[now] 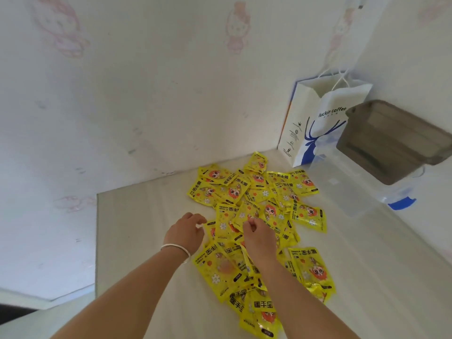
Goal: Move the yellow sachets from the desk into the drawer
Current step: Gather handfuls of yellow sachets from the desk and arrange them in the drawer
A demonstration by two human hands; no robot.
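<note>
Nearby, "luckin coffee" bag (318, 123) behind sachets (256, 204)

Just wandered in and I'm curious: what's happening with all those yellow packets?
A person is working over a pile of yellow sachets spread across a pale desk. Both hands are in the middle of the pile: the right hand is pinched closed on a sachet, while the left hand, with a bracelet at the wrist, hovers open beside it. Most sachets lie on the desk. No drawer is in view. A paper coffee bag and a clear plastic box stand behind.
</note>
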